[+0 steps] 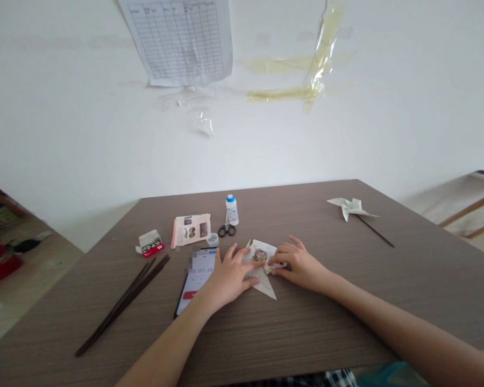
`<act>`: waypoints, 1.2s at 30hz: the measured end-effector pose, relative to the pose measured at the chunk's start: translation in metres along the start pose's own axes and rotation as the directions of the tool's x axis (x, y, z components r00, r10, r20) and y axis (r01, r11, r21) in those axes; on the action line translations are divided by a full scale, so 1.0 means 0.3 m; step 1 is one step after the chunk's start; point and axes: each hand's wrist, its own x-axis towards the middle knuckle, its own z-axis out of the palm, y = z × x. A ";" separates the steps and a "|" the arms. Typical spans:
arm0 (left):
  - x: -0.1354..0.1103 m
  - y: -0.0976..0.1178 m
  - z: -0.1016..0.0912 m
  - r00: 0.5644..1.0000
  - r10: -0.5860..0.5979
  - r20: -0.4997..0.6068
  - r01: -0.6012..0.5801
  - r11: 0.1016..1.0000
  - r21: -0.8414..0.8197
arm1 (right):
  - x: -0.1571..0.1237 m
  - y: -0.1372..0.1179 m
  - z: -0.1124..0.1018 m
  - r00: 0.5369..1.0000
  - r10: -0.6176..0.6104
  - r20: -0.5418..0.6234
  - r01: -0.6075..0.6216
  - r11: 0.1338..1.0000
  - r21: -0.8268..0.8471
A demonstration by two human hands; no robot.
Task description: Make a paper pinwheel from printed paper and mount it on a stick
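White printed paper (265, 286): left hand (230, 273) spread flat, gripping nothing; right hand (298, 264) pinching its edge (a hard pull could tear it).

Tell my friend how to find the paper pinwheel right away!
Look at the brown table by the white wall. Near its back right corner lies a pale paper pinwheel. Unlike the paper that the left hand and right hand touch, it has a dark stick poking out.

Scissors (227, 227) and a paper pinwheel (351, 207) show an indoor craft table (306, 338).
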 end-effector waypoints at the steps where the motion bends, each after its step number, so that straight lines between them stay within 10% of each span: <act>1: 0.002 -0.003 0.002 1.000 0.000 -0.002 0.000 1.000 -0.004 | 0.000 0.002 0.001 1.000 0.000 0.002 0.000 1.000 -0.004; 36: 0.005 -0.026 0.043 0.995 0.012 -0.100 -0.011 1.000 0.014 | -0.002 0.017 0.007 1.000 -0.004 0.028 0.003 0.999 0.039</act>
